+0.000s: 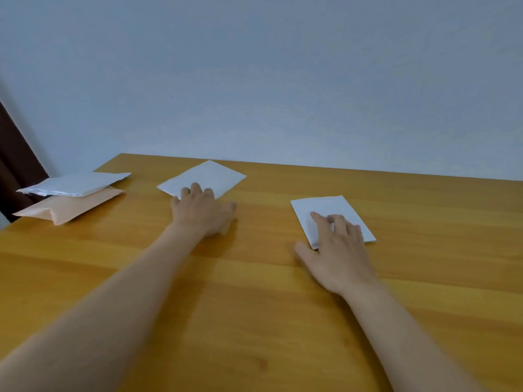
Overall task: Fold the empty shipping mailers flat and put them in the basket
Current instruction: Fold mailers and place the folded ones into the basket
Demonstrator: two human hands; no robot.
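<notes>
Two flat white mailers lie on the wooden table [254,306]. My left hand [202,212] rests palm down on the near corner of the middle white mailer [209,176], fingers spread. Over on the right, my right hand [336,250] presses its fingers flat on the near part of the other white mailer [331,210]. At the far left, a crumpled white mailer [73,183] lies on top of a peach-coloured mailer [70,206]. No basket is in view.
A pale blue-grey wall [283,80] stands right behind the table's far edge. A dark brown panel [17,154] shows at the far left, beside the table's left edge.
</notes>
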